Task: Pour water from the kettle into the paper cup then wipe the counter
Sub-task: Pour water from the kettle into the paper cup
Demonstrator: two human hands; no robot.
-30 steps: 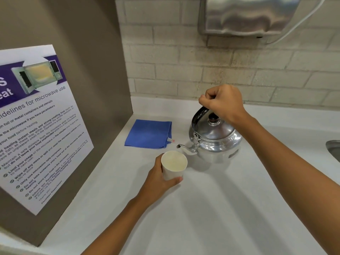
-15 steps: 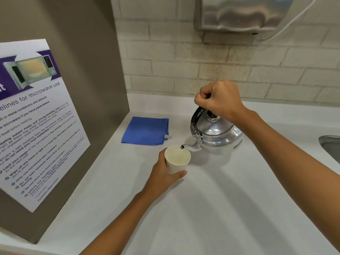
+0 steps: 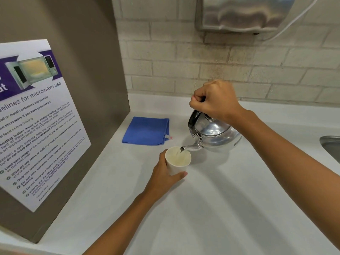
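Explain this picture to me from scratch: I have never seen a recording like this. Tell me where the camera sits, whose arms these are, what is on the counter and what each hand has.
There is no machine here. The camera is worn on a person's head and looks forward and down, so the two bare arms reaching in from the bottom edge are the wearer's own.

The right hand grips the black handle of a shiny metal kettle, tipped so its spout reaches over a white paper cup. The left hand wraps around that cup from the side. A thin stream appears to fall from the spout into the cup.

On the white counter a folded blue cloth lies flat behind the cup, untouched. A microwave guidelines poster hangs on the grey panel at the left, and the edge of a metal sink shows at the far right.
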